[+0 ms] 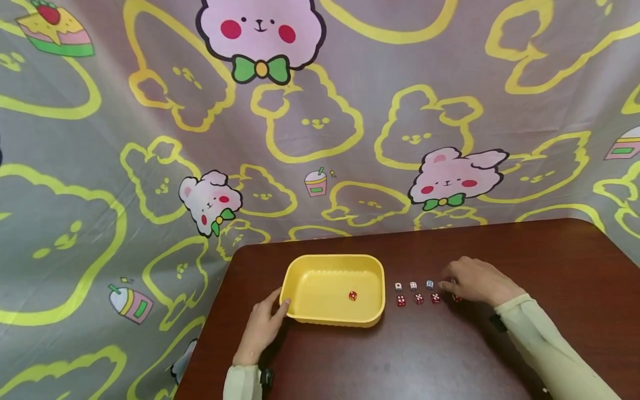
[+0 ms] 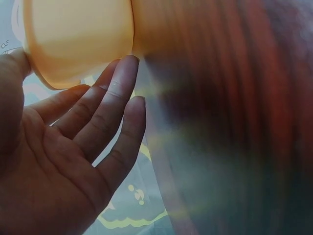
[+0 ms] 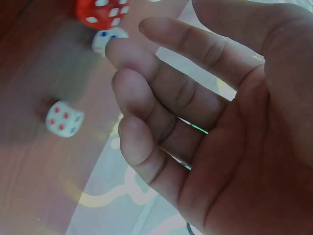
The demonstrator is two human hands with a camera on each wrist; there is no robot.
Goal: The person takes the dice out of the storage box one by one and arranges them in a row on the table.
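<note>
At the left end of a yellow tray [image 1: 320,321], my left hand [image 1: 261,328] holds the wall, thumb at the rim and fingers along the outside. A red die [image 1: 353,295] lies inside the tray. My right hand [image 1: 477,280] is over the right end of two rows of dice, its fingers loosely bent with nothing between them. The back row has white dice [image 1: 413,285]; red dice [image 1: 418,299] form the front row. Another red die [image 1: 456,298] shows partly under my right hand. The right wrist view has a white die [image 3: 64,119] beside the fingertips.
The dark brown table [image 1: 380,361] carries the tray and dice. Behind it hangs a grey curtain [image 1: 370,111] with yellow outlines and cartoon animals, close to the table's back and left edges.
</note>
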